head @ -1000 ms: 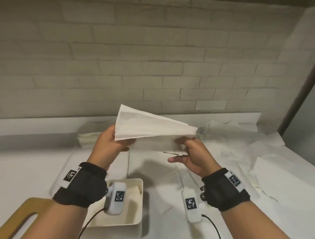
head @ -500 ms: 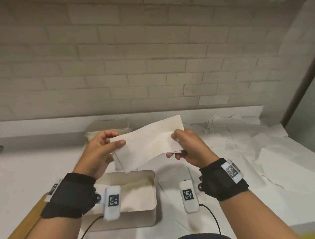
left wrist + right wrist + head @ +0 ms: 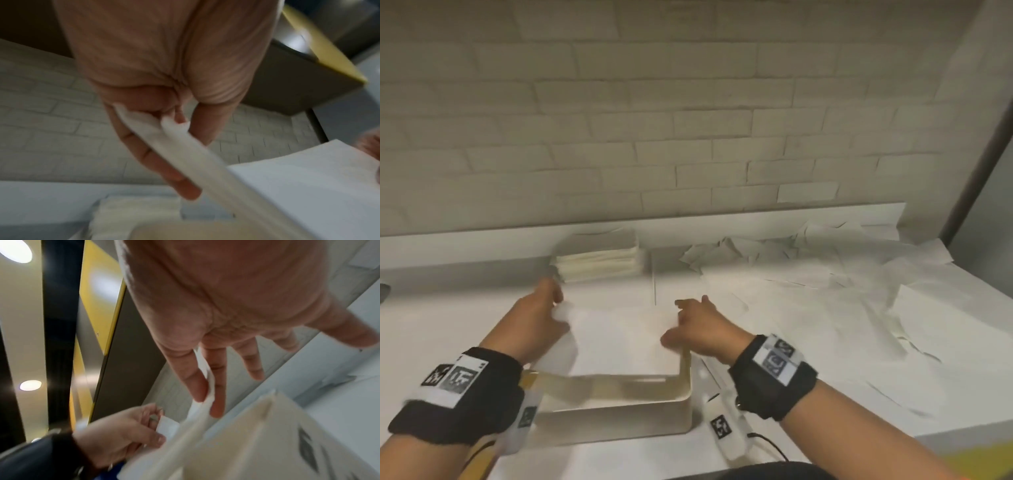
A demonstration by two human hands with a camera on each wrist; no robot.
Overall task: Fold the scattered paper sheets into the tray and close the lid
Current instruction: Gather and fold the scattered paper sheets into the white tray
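Note:
A folded white paper sheet (image 3: 619, 339) lies flat across the open top of the cream tray (image 3: 619, 409), held at both ends. My left hand (image 3: 553, 310) pinches its left edge; in the left wrist view the sheet (image 3: 185, 146) sits between thumb and fingers of that hand (image 3: 179, 125). My right hand (image 3: 681, 320) holds the right edge. In the right wrist view the sheet (image 3: 208, 382) is nipped between two fingers of the right hand (image 3: 207, 402), just above the tray (image 3: 267, 443). The tray's inside is hidden by the sheet. The picture is blurred by motion.
A stack of folded sheets (image 3: 599, 263) stands behind the tray by the wall ledge. Several loose unfolded sheets (image 3: 825, 308) cover the white counter (image 3: 431, 325) to the right. A brick wall (image 3: 688, 137) runs along the back.
Both hands have come down and forward with the folded sheet, from chest height to flat over the tray's opening. The view has tilted down towards the tray.

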